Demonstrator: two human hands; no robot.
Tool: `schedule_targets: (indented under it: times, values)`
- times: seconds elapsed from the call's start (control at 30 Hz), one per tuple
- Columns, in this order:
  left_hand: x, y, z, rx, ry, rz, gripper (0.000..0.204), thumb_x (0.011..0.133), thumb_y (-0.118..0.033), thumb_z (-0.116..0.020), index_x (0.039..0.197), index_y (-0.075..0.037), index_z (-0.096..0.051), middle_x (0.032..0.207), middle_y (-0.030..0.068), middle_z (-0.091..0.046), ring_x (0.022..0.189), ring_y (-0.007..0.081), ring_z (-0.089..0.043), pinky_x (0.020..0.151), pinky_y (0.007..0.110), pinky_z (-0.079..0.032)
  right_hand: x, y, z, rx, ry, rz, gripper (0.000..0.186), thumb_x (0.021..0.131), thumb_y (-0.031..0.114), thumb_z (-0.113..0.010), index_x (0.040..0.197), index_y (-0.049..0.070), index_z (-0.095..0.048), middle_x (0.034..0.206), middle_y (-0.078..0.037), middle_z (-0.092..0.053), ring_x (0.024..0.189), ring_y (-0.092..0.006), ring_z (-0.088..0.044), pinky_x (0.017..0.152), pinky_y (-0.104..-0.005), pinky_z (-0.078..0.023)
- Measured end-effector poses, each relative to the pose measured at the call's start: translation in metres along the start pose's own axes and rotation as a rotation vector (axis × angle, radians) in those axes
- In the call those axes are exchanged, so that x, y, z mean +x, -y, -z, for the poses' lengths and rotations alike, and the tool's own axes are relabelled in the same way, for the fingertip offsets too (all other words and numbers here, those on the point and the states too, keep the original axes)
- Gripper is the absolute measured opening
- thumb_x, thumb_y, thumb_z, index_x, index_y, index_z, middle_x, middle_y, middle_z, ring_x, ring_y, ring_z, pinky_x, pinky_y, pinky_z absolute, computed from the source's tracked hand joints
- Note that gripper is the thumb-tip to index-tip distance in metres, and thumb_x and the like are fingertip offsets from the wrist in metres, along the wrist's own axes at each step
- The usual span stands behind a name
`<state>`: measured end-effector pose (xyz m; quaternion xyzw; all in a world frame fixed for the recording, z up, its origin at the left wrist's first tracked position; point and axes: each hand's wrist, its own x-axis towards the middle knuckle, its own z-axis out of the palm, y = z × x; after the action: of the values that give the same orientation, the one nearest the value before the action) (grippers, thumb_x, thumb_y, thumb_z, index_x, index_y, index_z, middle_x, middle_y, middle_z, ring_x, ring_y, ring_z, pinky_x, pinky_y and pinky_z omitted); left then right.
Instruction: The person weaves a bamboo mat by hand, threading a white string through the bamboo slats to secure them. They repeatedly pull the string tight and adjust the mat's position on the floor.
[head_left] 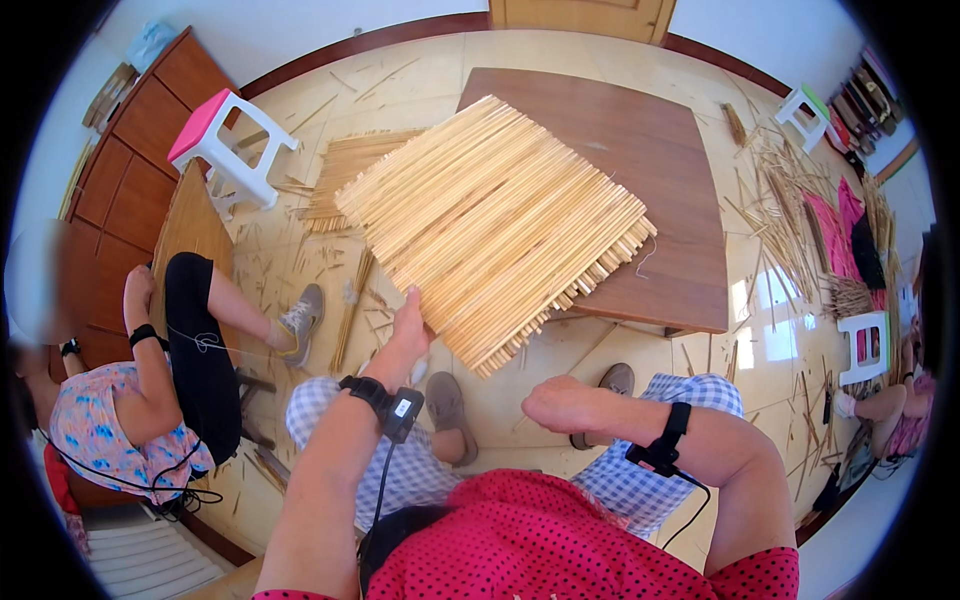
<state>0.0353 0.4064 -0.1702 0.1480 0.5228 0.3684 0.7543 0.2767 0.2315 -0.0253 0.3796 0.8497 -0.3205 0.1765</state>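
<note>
A square mat of straw-coloured stalks (500, 220), laid side by side, rests tilted on the brown wooden table (640, 130), its near corner jutting past the table's edge toward me. My left hand (408, 330) grips the mat's near left edge, thumb on top and the other fingers hidden beneath. Apart from the mat, my right hand (560, 404) is curled closed in front of my right knee; what it holds, if anything, is hidden. A thin white thread (648, 258) trails from the mat's right corner onto the table.
Another stalk mat (345, 175) lies on the floor beyond the left of the table. Loose stalks (780, 220) litter the tiles. A pink-topped stool (235, 145) stands left, near a seated person (140, 410); white stools (865, 345) and another person are at right.
</note>
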Motion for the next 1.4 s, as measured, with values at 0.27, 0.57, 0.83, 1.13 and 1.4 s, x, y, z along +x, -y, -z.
schedule_targets:
  times: [0.27,0.57,0.83,1.13,1.4]
  values:
    - [0.006,0.000,0.000,-0.139,0.136,-0.032,0.054,0.107,-0.042,-0.038,0.145,-0.003,-0.038,0.143,0.0156,-0.050,0.129,0.0317,-0.051,0.108,0.048,-0.044,-0.001,-0.005,-0.002,0.014,-0.036,0.014,0.015,0.075,0.006,-0.062,0.082,0.001,-0.074,0.086,-0.020,-0.072,0.081,-0.0371,-0.071,0.067,-0.0460,-0.057]
    - [-0.003,-0.002,-0.012,-0.132,0.281,-0.205,0.051,0.099,-0.035,-0.063,0.134,0.001,-0.051,0.130,0.0141,-0.062,0.116,0.0262,-0.061,0.099,0.040,-0.052,0.002,0.000,-0.002,-0.003,0.035,-0.003,0.015,0.076,0.007,-0.062,0.083,-0.001,-0.073,0.086,-0.021,-0.071,0.083,-0.0381,-0.071,0.069,-0.0464,-0.057]
    - [-0.022,-0.032,-0.027,-0.208,0.291,-0.353,0.053,0.096,-0.030,-0.067,0.134,0.003,-0.051,0.129,0.0147,-0.061,0.115,0.0248,-0.061,0.099,0.039,-0.052,0.003,0.013,-0.003,0.042,0.211,0.033,0.017,0.078,0.011,-0.066,0.087,0.000,-0.073,0.089,-0.022,-0.071,0.087,-0.0387,-0.070,0.073,-0.0469,-0.055]
    - [-0.038,-0.148,-0.016,-0.287,0.148,-0.520,0.058,0.098,-0.042,-0.062,0.135,0.000,-0.049,0.130,0.0158,-0.060,0.118,0.0292,-0.059,0.105,0.045,-0.048,0.012,0.010,-0.002,-0.024,0.118,0.008,0.021,0.081,0.019,-0.073,0.090,0.001,-0.071,0.087,-0.021,-0.071,0.089,-0.0384,-0.069,0.075,-0.0469,-0.055]
    - [-0.014,-0.324,0.040,0.116,-0.862,-0.911,0.061,0.087,-0.044,-0.074,0.114,0.009,-0.059,0.110,0.0174,-0.067,0.090,0.0270,-0.066,0.075,0.039,-0.057,-0.002,0.019,0.016,0.046,0.012,0.012,0.017,0.077,0.008,-0.058,0.080,0.000,-0.072,0.084,-0.021,-0.071,0.081,-0.0374,-0.071,0.067,-0.0459,-0.057]
